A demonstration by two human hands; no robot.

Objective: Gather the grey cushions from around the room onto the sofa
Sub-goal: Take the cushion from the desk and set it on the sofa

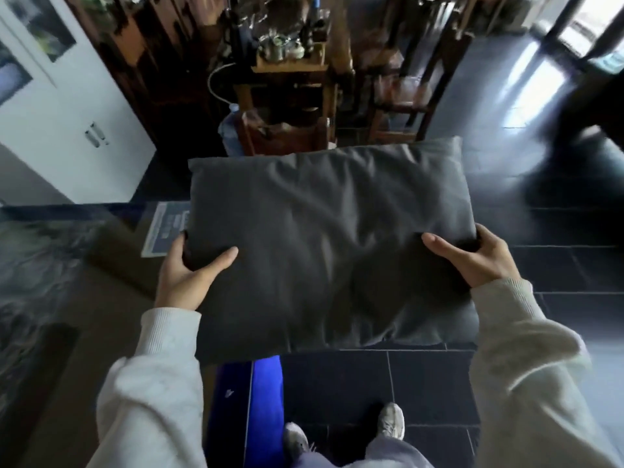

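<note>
A large dark grey cushion (324,238) is held flat in front of me at waist height, above the dark tiled floor. My left hand (187,275) grips its near left edge, thumb on top and fingers underneath. At the near right edge my right hand (472,258) holds it the same way. Both cream sleeves reach in from the bottom of the view. No sofa is in view.
A dark wooden chair (401,96) and a cluttered wooden side table (290,72) stand ahead. A white cabinet (67,106) is at the left, with a patterned rug (40,265) and a brown box (118,258) below it. A blue object (263,400) lies by my feet.
</note>
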